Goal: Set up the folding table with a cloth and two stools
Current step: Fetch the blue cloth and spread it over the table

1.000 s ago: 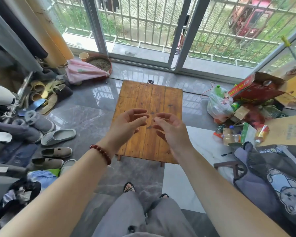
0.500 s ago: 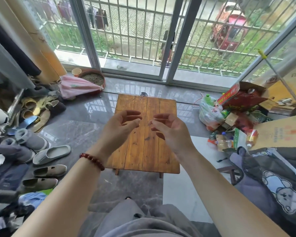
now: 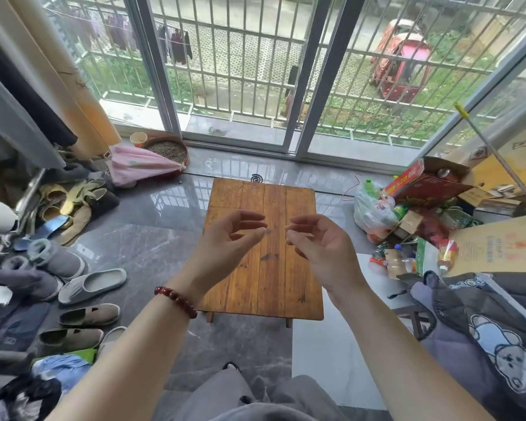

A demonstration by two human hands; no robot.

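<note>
Hovering with fingers loosely curled and empty, left hand (image 3: 230,238) faces right hand (image 3: 321,246), tips near but apart, above the wooden table (image 3: 274,284), which stands unfolded and bare on the floor (image 3: 152,247), likely awaiting the bear-print fabric (image 3: 483,329) heaped to its right.

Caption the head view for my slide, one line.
Empty, loosely curled left hand and right hand hover over the uncovered wooden folding table, shoes scattered on the floor beside it.
</note>
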